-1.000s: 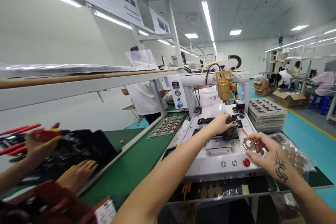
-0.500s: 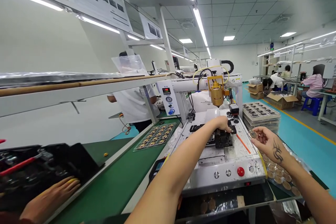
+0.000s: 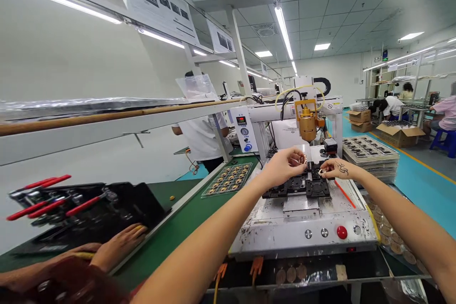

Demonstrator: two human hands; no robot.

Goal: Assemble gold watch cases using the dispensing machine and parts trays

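Observation:
My left hand (image 3: 283, 167) is closed on a small round copper-coloured disc (image 3: 302, 159), held just above the left side of the black fixture (image 3: 317, 190). At the fixture's right side, my right hand (image 3: 337, 169) pinches another small round metal disc (image 3: 321, 171) and holds it low at the black blocks. Whether that disc touches the fixture I cannot tell. The fixture sits on the white bench machine (image 3: 278, 232), below a gold-coloured machine head (image 3: 307, 126).
An orange stick (image 3: 345, 194) lies on the machine bed, behind a red button (image 3: 342, 232). To the left is a clear tray of round parts (image 3: 230, 179). A co-worker's hand (image 3: 121, 244) rests by black clamps with red handles (image 3: 83, 205). Stacked trays (image 3: 370, 156) stand right.
My right hand has moved left to the fixture with its disc. My left hand has drawn back and up from the fixture, now with a disc in its fingers. The view has shifted left.

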